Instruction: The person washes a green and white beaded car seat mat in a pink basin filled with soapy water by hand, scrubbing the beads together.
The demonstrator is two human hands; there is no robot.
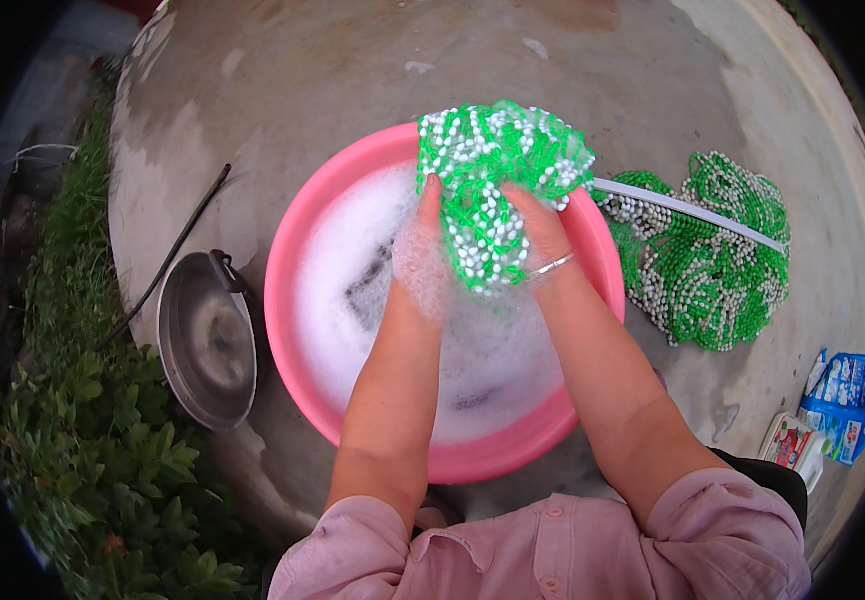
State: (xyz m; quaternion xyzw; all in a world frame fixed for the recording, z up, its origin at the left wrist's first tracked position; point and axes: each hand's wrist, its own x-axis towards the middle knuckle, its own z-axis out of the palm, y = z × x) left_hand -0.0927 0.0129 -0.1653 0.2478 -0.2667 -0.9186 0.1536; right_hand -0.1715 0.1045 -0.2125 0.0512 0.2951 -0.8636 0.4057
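Observation:
A bunch of green and white bead strands [492, 187] is lifted between my two hands, above the far part of a pink plastic basin [301, 405]. My left hand [423, 240], coated in suds, grips the bunch's left side with the thumb up. On its right side my right hand [541, 225] holds it, a silver-coloured bangle [552, 265] at the wrist. Foam clings to the beads. White foamy water [327, 300] fills the basin, with darker gaps in the foam. My fingers behind the beads are hidden.
Right of the basin lies a larger pile of green and white bead strands [725, 285], crossed by a pale strip [691, 214]. A blue packet [841, 405] and white bottle [792, 446] are further right. Left are a metal pan [211, 345], black hose [184, 244] and plants [117, 450].

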